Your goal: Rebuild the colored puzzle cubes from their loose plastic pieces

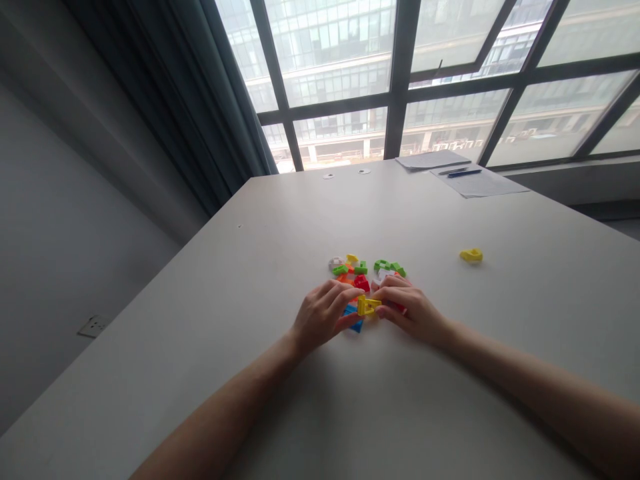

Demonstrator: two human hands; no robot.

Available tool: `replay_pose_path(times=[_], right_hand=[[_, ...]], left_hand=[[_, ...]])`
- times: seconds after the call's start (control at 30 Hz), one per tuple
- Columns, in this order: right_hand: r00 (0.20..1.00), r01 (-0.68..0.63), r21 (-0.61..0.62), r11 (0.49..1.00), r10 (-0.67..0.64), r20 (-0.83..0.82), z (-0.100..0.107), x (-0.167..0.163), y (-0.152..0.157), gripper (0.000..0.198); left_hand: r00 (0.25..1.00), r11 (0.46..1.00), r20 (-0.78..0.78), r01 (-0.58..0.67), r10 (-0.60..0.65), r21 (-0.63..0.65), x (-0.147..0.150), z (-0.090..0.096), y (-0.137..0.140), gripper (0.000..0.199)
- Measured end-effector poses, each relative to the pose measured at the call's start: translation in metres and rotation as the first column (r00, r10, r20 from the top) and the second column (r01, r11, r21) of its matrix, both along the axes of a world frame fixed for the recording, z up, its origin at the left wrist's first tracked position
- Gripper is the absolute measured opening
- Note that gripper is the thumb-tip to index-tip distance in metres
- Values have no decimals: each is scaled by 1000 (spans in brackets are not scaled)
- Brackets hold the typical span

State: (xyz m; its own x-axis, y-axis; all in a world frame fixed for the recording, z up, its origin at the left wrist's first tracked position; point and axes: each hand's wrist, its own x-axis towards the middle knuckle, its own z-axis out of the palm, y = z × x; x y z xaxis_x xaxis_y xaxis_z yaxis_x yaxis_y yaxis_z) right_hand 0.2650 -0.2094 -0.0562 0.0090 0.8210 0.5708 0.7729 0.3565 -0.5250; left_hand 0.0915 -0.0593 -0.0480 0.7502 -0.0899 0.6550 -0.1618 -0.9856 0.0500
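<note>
One head-worn camera gives the view, looking forward and down from above the near side of the white table (200, 347), so that the left hand (325, 310) and right hand (415, 310) appear at middle range, just below centre. The wide angle takes in the pale wall (65, 220) and dark curtain (200, 87) along the left side and, beyond the table, the gridded window (400, 80) across the top. The forearms (225, 407) enter from the bottom edge and lower right corner, pointing away from the lens
</note>
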Motion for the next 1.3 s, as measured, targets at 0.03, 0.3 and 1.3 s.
replay_pose_path(times=[0.03,0.3,1.3], right_hand=[[1000,-3,1,1000,3,1,0,0,0,26],[999,-39,7,999,39,-11,-1,1,0,29],[989,140,136,981,-145,28,3,0,1,19]], left_hand=[[1000,1000,-2,1,-1,-2,0,0,0,28],[1000,1000,12,5,-5,-10,1,0,0,25],[985,968,90,164,-149,-189,4,-4,0,23]])
